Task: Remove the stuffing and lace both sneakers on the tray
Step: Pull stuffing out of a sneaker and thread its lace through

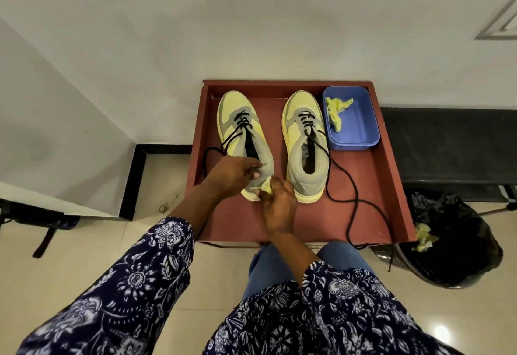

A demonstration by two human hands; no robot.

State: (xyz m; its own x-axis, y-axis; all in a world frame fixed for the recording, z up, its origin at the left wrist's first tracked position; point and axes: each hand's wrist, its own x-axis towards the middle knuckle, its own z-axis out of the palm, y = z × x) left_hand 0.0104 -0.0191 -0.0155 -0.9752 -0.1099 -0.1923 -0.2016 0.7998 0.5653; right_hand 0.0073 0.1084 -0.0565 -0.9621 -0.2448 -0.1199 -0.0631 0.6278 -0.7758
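Nearest the camera, two sleeves (117, 279) in a dark floral print are reaching forward over the tiled floor toward a reddish-brown tray (391, 175). The left hand (233, 174) is gripping the heel collar of the left sneaker (243, 136), its black lace (212, 153) trailing loose to the left. The right hand (278, 209) is pinching a wad of yellow stuffing (268, 186) right at that sneaker's heel. Just beside it, the right sneaker (305, 145) is standing with its lace draping over the tray's near edge. A blue tub (361, 133) at the tray's far right corner is holding more yellow paper (337, 112). A black-lined bin (458, 242) is sitting right of the tray.
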